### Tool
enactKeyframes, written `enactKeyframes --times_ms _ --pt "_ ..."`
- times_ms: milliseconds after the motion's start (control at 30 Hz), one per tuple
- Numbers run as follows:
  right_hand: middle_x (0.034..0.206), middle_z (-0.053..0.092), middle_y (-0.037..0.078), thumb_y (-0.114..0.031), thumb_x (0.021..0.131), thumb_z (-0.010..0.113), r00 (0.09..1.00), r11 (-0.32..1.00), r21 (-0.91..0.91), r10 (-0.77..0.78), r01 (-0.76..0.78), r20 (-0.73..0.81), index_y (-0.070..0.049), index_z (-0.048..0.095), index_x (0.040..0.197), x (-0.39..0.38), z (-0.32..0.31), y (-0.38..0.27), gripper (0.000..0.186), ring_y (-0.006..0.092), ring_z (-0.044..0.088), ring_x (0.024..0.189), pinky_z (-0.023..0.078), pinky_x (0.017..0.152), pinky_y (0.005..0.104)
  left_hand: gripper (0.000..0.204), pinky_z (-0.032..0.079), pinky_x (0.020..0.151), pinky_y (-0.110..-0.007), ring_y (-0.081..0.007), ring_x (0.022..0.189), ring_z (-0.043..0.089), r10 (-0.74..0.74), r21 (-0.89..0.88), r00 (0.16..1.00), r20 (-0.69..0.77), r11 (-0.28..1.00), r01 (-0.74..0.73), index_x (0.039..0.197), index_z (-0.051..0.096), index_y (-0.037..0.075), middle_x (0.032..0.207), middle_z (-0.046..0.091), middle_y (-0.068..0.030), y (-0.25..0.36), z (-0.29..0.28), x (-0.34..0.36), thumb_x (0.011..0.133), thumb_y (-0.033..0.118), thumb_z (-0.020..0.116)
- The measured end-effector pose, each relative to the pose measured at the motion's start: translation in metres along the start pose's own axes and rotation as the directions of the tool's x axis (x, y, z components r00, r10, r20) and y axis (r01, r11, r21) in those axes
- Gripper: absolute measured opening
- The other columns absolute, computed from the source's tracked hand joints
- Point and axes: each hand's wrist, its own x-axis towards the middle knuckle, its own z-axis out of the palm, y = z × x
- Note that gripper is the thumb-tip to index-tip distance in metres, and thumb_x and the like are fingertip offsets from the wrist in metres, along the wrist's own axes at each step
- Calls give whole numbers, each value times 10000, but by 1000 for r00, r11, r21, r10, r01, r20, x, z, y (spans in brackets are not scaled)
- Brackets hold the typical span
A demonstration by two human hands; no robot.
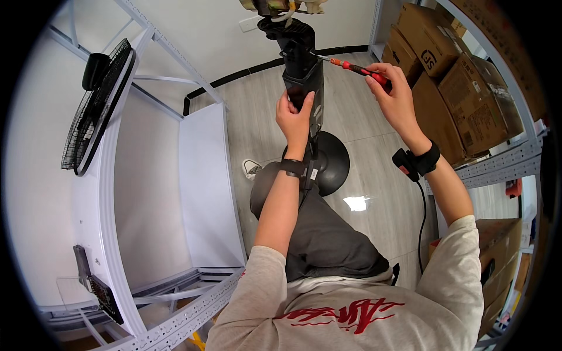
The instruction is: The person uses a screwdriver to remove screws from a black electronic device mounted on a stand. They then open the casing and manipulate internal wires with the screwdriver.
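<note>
My left hand (pixel 295 117) grips the dark column (pixel 316 79) of an upright black stand, thumb and fingers pressed round it. My right hand (pixel 392 93) holds a red-and-black screwdriver (pixel 357 68), its metal shaft pointing left with the tip at the side of the stand's upper black joint (pixel 295 50). A metal unit with a white cable (pixel 278 7) sits on top, cut off by the picture's edge. The stand's round black base (pixel 331 167) rests on the floor beside my leg, with a dark cord running down near the column.
At the left, white metal shelving (pixel 202 169) holds a black wire fan grille (pixel 93 117) and dark small items (pixel 102 292). Stacked cardboard boxes (pixel 474 99) fill the right-hand rack (pixel 492 167). A white wall (pixel 216 35) stands behind the stand, above the pale floor (pixel 372 152).
</note>
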Motion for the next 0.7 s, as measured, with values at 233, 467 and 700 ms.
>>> enactKeyframes --times_ms 233,467,700 --pt "886 527 14 -206 911 605 976 935 282 216 -216 34 -39 594 1028 8 11 1 205 81 485 755 407 661 237 574 362 584 -265 -123 639 370 49 14 999 -17 999 -48 1122 595 -37 747 405 -5 1 -2 9 739 344 788" --pt "938 553 18 -169 880 646 992 961 267 -39 70 -121 -39 579 1067 7 10 11 237 83 511 801 436 731 228 582 358 584 -267 -127 642 370 43 28 999 -18 999 -42 1141 595 -27 741 400 -9 0 1 2 739 348 787" --pt "1007 598 58 -203 894 637 961 881 399 276 -255 5 -47 556 1109 5 12 2 277 95 588 803 458 683 225 606 362 589 -267 -126 646 369 38 24 999 -12 999 -37 1164 583 -33 746 402 -14 1 6 1 741 350 785"
